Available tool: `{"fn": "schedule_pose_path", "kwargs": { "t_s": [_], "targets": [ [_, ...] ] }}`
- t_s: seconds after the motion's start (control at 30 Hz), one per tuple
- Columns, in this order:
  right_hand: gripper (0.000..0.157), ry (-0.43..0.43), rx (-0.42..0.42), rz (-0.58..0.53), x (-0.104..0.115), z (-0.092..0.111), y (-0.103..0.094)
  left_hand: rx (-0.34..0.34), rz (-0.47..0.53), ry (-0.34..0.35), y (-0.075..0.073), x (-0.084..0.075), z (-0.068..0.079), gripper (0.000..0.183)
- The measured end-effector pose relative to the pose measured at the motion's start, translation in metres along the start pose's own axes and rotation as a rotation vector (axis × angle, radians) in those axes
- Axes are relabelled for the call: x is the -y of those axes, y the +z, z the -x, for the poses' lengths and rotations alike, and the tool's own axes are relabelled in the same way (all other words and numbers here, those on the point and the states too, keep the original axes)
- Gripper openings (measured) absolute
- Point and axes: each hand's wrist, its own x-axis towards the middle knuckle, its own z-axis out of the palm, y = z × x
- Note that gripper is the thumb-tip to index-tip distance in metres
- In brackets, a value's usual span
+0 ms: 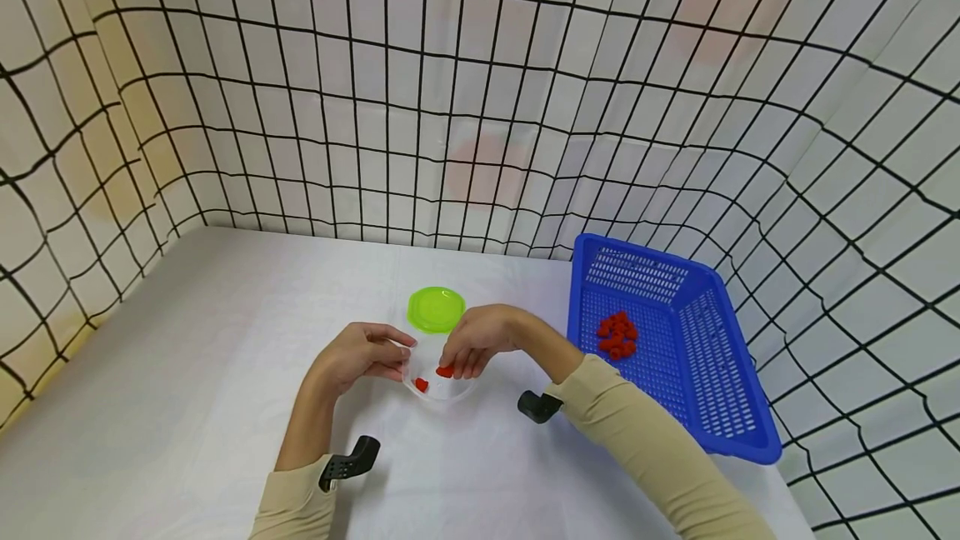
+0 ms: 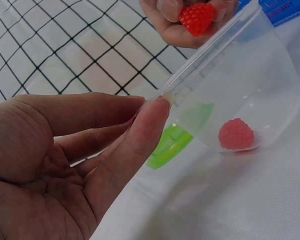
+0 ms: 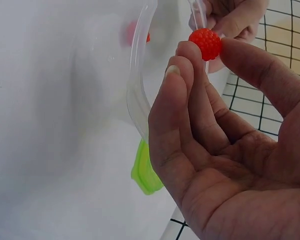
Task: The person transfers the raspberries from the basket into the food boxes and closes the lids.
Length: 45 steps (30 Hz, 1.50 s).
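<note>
A clear plastic container (image 2: 270, 90) stands on the white table with one raspberry (image 2: 236, 134) lying at its bottom. My left hand (image 1: 367, 354) pinches the container's rim between thumb and fingers. Over the container's opening, my right hand (image 1: 480, 342) holds another red raspberry (image 3: 205, 44) between its thumb and fingertips, at about rim height. The bright green lid (image 1: 437, 310) lies flat on the table just behind the container.
To the right, a blue plastic basket (image 1: 731, 357) holds a small heap of red raspberries (image 1: 618, 335). A black wire grid (image 1: 480, 90) backed by white cloth encloses the table (image 1: 187, 373) at the back and sides.
</note>
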Motion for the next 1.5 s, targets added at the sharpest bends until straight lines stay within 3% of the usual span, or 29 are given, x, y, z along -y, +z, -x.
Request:
{"fn": "schedule_pose_path", "kwargs": {
  "t_s": [0.33,1.5],
  "targets": [
    [0.021,0.012,-0.009,0.014,0.0010,0.0001,0.0032,0.007,0.001,0.007,0.0000,-0.0003,0.0004,0.038],
    [0.019,-0.066,-0.013,0.040,-0.0037,0.0036,0.0079,0.028,0.012,0.025,-0.0016,0.0034,-0.0013,0.038]
  ]
}}
